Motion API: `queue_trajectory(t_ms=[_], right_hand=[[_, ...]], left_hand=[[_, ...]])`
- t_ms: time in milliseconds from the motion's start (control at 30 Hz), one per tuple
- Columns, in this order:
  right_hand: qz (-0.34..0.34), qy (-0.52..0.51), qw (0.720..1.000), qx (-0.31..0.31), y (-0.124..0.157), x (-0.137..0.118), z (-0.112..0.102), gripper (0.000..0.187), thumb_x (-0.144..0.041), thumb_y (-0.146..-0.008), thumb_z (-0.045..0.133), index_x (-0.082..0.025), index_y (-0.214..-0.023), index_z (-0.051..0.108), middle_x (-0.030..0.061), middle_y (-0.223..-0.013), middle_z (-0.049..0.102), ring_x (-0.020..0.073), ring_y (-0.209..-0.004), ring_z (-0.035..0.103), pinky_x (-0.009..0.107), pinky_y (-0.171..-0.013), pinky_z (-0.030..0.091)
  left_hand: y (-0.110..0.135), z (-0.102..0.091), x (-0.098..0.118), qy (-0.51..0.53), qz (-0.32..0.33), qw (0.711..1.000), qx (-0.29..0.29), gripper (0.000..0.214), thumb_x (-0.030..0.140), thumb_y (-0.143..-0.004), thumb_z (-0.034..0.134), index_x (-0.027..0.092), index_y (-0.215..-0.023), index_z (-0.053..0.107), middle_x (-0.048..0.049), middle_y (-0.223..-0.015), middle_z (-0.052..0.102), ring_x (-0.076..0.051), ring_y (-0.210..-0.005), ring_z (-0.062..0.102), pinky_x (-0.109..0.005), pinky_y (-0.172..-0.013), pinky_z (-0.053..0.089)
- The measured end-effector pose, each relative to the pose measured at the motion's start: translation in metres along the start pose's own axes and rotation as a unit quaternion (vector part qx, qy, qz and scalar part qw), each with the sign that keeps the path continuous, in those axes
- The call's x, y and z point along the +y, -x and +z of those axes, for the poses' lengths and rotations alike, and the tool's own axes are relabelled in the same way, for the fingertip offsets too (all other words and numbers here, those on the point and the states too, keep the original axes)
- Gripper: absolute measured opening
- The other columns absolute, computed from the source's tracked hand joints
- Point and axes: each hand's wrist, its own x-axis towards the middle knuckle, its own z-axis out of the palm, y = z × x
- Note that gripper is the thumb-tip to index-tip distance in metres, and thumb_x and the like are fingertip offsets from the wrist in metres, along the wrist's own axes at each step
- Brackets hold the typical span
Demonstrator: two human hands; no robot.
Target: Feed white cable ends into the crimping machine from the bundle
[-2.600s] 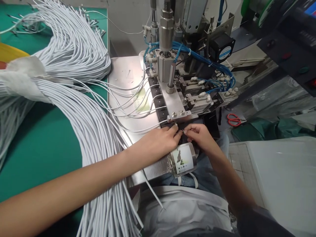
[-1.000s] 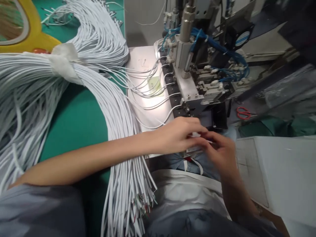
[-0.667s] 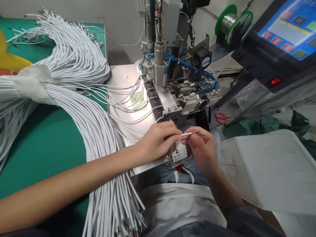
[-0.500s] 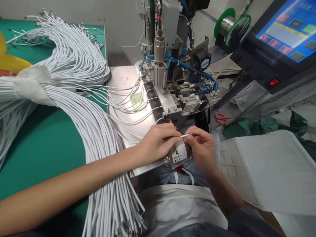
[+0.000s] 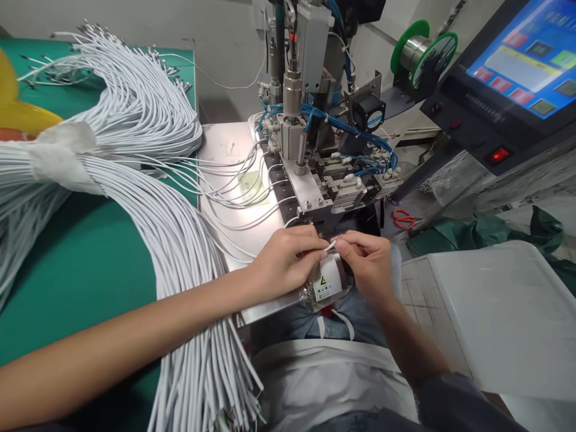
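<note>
Between the fingertips of my left hand (image 5: 294, 255) I pinch a white cable (image 5: 332, 245) close to its end. My right hand (image 5: 365, 258) has thumb and forefinger closed on the thin wires at the tip of that cable; the wires are mostly hidden by the fingers. Both hands are just in front of a bench machine (image 5: 306, 186) with metal cylinders and blue air hoses. Below the fingers is a part with a white label (image 5: 328, 281). Several white cables run from the machine's left side toward a large bundle of white cables (image 5: 135, 186).
The bundle lies on a green mat (image 5: 90, 258), wrapped with white material (image 5: 63, 156). To the right are a control screen (image 5: 524, 57), a green spool of wire (image 5: 416, 51), red-handled scissors (image 5: 404, 219) and a white bin (image 5: 508, 312). A yellow object (image 5: 27, 114) sits at far left.
My right fingers have shifted slightly left, closer to my left fingertips, and now cover more of the cable's tip. My left hand keeps its pinch in nearly the same place.
</note>
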Motion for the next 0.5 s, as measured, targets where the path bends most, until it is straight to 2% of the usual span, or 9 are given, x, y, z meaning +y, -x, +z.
queue_trajectory(t_ms=[67,133,200,267,433,500], right_hand=[[0.001,-0.014,1.0,0.001,0.0,0.0,0.001,0.018,-0.032,-0.076,0.062,-0.018,-0.067,0.069,0.0001,-0.057,0.055,0.0119,-0.056,0.047,0.025,-0.052,0.038],[0.005,-0.019,0.999,-0.04,-0.004,-0.001,-0.003,0.019,-0.033,-0.074,0.064,-0.017,-0.065,0.069,0.0009,-0.059,0.057,0.0118,-0.055,0.048,0.025,-0.05,0.038],[0.003,-0.017,0.997,-0.079,-0.009,-0.001,-0.009,0.017,-0.032,-0.071,0.067,-0.017,-0.062,0.069,-0.0013,-0.054,0.053,0.0091,-0.049,0.042,0.023,-0.046,0.034],[-0.002,-0.015,0.996,-0.083,-0.011,-0.001,-0.012,0.014,-0.028,-0.07,0.067,-0.016,-0.061,0.069,-0.004,-0.048,0.047,0.0069,-0.045,0.036,0.022,-0.045,0.032],[-0.014,-0.05,0.999,-0.009,0.0,0.005,0.005,0.015,-0.025,-0.076,0.063,-0.018,-0.065,0.069,-0.0023,-0.055,0.053,0.0095,-0.053,0.045,0.023,-0.05,0.037],[-0.026,-0.03,0.999,0.027,0.006,0.008,0.013,0.016,-0.027,-0.079,0.061,-0.018,-0.068,0.07,-0.0016,-0.057,0.053,0.0102,-0.054,0.046,0.023,-0.049,0.036]], left_hand=[[0.0,-0.001,0.001,0.015,-0.003,1.0,-0.001,0.018,0.012,-0.086,0.05,0.011,-0.087,0.068,-0.0037,-0.071,0.06,-0.01,-0.068,0.056,-0.021,-0.063,0.045],[0.0,-0.001,0.0,0.013,-0.002,1.0,-0.012,0.019,0.012,-0.087,0.048,0.011,-0.088,0.068,-0.0039,-0.072,0.061,-0.01,-0.069,0.056,-0.02,-0.062,0.044],[0.0,-0.001,-0.001,-0.005,0.003,1.0,-0.025,0.021,0.012,-0.087,0.046,0.012,-0.088,0.067,-0.0036,-0.071,0.059,-0.011,-0.068,0.054,-0.02,-0.06,0.043],[0.0,-0.001,-0.002,-0.021,0.008,0.999,-0.023,0.022,0.013,-0.088,0.045,0.013,-0.087,0.067,-0.003,-0.069,0.057,-0.011,-0.066,0.052,-0.02,-0.058,0.041],[0.001,0.002,0.0,-0.012,0.012,1.0,0.009,0.019,0.013,-0.086,0.049,0.013,-0.08,0.067,-0.0011,-0.064,0.055,-0.009,-0.061,0.051,-0.02,-0.056,0.04],[0.001,0.002,0.001,-0.015,0.01,1.0,0.008,0.019,0.013,-0.086,0.05,0.013,-0.078,0.067,-0.0012,-0.065,0.055,-0.009,-0.06,0.05,-0.019,-0.055,0.04]])
